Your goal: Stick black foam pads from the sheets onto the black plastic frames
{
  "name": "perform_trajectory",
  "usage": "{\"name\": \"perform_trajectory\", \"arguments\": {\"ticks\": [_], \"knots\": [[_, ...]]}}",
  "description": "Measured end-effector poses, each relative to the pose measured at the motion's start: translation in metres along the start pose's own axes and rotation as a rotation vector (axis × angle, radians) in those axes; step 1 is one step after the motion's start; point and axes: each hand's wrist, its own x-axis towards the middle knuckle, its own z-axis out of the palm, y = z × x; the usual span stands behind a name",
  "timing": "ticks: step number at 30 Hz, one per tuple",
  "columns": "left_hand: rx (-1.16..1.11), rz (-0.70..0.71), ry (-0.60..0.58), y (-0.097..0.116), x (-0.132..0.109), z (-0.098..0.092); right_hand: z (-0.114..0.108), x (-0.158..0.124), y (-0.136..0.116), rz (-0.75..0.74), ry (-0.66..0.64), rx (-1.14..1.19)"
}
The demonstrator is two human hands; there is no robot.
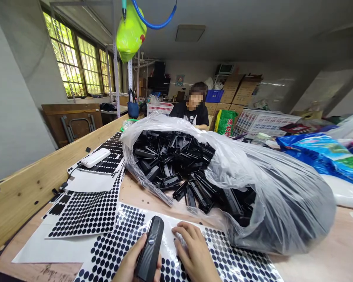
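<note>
My left hand (133, 258) is wrapped round a long black plastic housing (150, 246) with a ribbed, carbon-like face and a small silvery round mark near its middle. Just right of it, my right hand (193, 250) rests over a white sheet of round black stickers (129, 223), fingers bent and slightly apart. A small dark spot shows at one of its fingertips; whether that is a sticker I cannot tell. Beyond both hands, a translucent plastic bag (285, 196) lies on its side, spilling many similar black housings (170, 156) through its mouth.
More sticker sheets (88, 211) overlap at left, with a white oblong device (95, 158) on them. A wooden rail (47, 188) edges the table. A person (191, 107) sits across. Blue plastic packaging (323, 152) lies at right. A yellow-green bag (131, 33) and blue hose (157, 25) hang above.
</note>
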Motion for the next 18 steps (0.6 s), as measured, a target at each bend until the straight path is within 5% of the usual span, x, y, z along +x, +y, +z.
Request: {"name": "perform_trajectory", "arguments": {"ticks": [18], "knots": [[-0.006, -0.021, -0.022, 0.0036, -0.0043, 0.0049, 0.0042, -0.0035, 0.0002, 0.027, 0.010, 0.057]]}}
